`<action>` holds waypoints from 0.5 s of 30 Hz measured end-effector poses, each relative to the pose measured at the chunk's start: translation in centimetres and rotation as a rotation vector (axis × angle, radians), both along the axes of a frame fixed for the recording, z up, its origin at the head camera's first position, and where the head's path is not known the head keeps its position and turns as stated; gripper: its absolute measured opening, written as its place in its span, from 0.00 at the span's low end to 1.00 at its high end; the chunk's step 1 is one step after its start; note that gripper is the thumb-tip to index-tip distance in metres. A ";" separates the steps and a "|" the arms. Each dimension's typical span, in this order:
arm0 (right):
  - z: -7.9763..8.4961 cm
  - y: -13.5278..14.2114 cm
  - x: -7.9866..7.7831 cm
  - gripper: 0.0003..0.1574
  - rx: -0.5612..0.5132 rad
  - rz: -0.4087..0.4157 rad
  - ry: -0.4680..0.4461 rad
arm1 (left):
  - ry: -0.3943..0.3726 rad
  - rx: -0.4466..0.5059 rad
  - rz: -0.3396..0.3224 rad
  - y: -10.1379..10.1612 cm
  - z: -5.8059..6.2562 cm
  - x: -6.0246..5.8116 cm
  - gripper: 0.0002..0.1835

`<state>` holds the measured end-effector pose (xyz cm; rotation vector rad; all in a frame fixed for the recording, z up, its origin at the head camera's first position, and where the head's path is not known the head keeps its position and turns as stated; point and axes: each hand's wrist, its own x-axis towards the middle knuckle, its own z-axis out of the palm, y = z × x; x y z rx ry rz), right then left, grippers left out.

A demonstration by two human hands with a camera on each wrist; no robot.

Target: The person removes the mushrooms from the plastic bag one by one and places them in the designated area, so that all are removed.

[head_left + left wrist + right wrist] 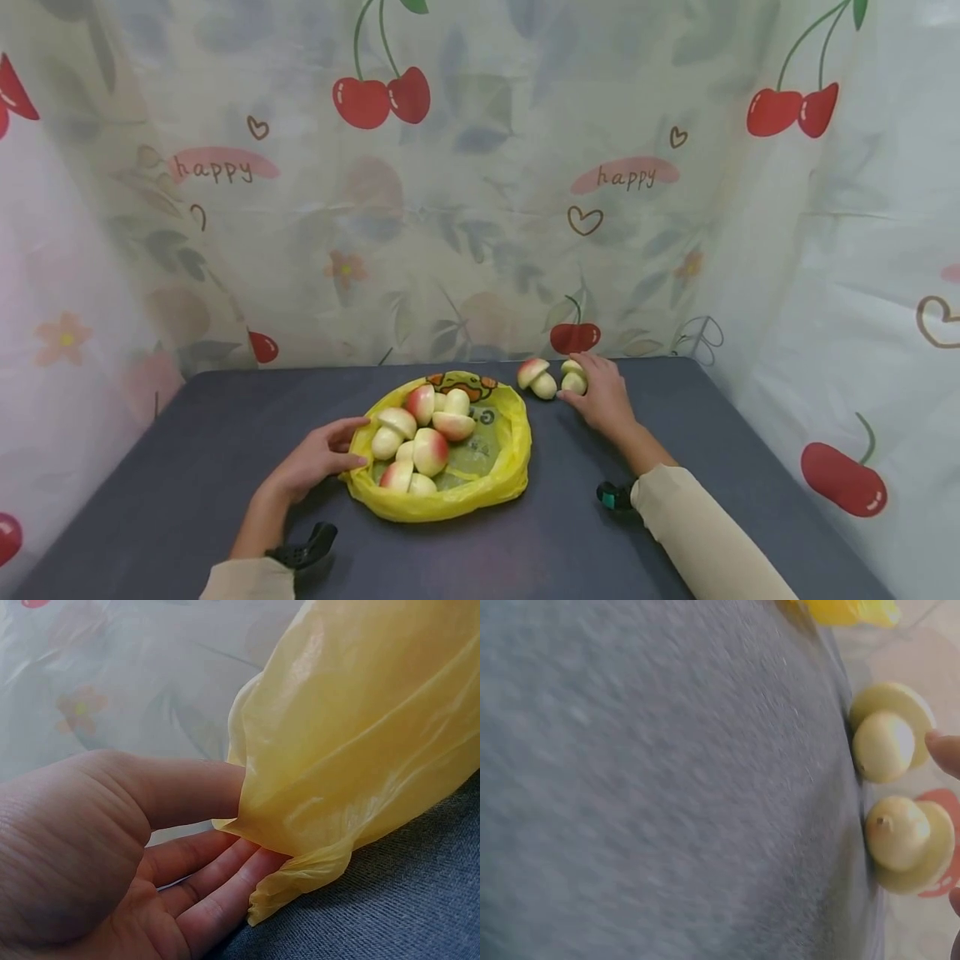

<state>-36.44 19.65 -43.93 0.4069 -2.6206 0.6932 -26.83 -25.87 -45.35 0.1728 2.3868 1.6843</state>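
Observation:
A yellow plastic bag [517, 450], its rim spread wide, stands on the table with several toy mushrooms [431, 452] inside, cream with red-tinged caps. At its left side my left hand [318, 454] holds the bag's edge between thumb and fingers; the fingertips are partly hidden by the plastic [315, 780]. Beyond the bag on the right lie two more mushrooms, a left one [537, 379] and a right one [573, 379]. My right hand [603, 396] reaches over the right mushroom [907, 844], fingers spread about it; a gap shows between fingertips and mushroom in the right wrist view.
The dark grey table [562, 533] runs back to a hanging curtain [480, 208] printed with cherries, which also closes off both sides. Black wrist straps [303, 547] sit on both forearms.

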 end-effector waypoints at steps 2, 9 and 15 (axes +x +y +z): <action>0.0 -0.2 0.3 0.42 -0.016 0.026 0.027 | 0.002 0.002 -0.003 0.0 0.0 0.0 0.39; 0.0 -1.0 1.5 0.39 -0.067 0.120 0.108 | -0.012 0.011 0.006 -0.1 -0.1 0.0 0.39; 0.2 -1.7 2.7 0.34 -0.115 0.171 0.126 | -0.007 0.003 0.010 0.0 -0.1 -0.1 0.39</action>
